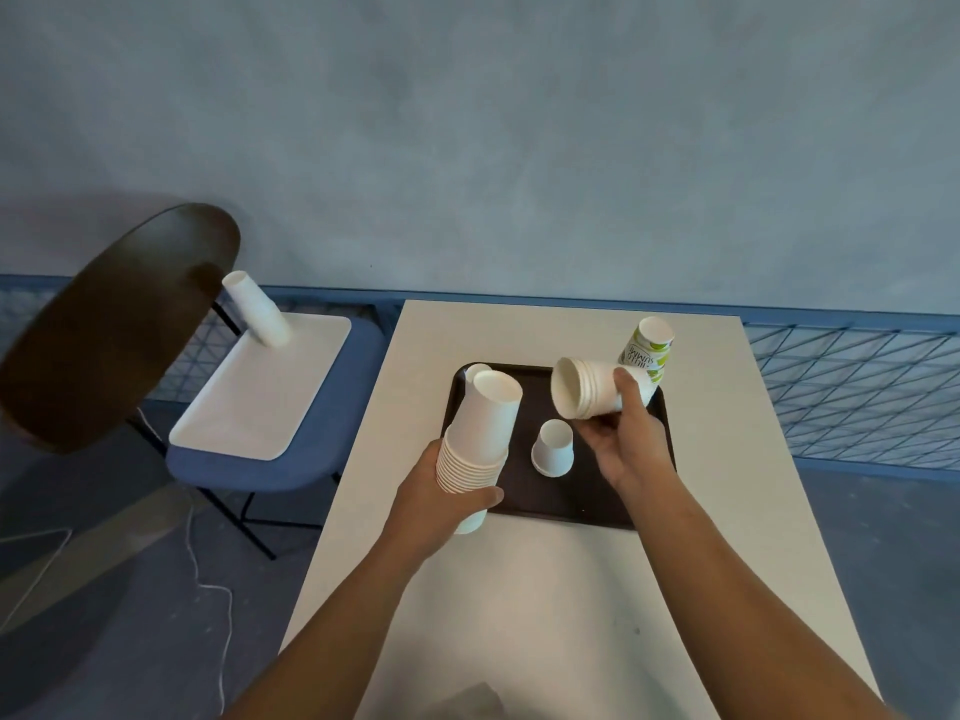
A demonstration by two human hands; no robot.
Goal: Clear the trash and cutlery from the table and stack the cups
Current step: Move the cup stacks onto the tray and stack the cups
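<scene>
- The tall stack of white cups was held upside down, bases up, in the left hand, whose fingers were wrapped around the rims at the lower end, over the near left edge of the black tray.
- A shorter stack of white cups lay tipped on its side in the air, mouth toward the left, with the right hand closed around its base end, above the right part of the tray.
- A single white cup stood upside down on the tray, between the two hands and touching neither.
- A green-printed cup stack stood inverted at the far right corner of the tray, just behind the right hand's cups.
- The tray rested on the pale table.
- To the left, well apart from the table, a blue chair carried a white tray, with another stack of white cups on its far end.
</scene>
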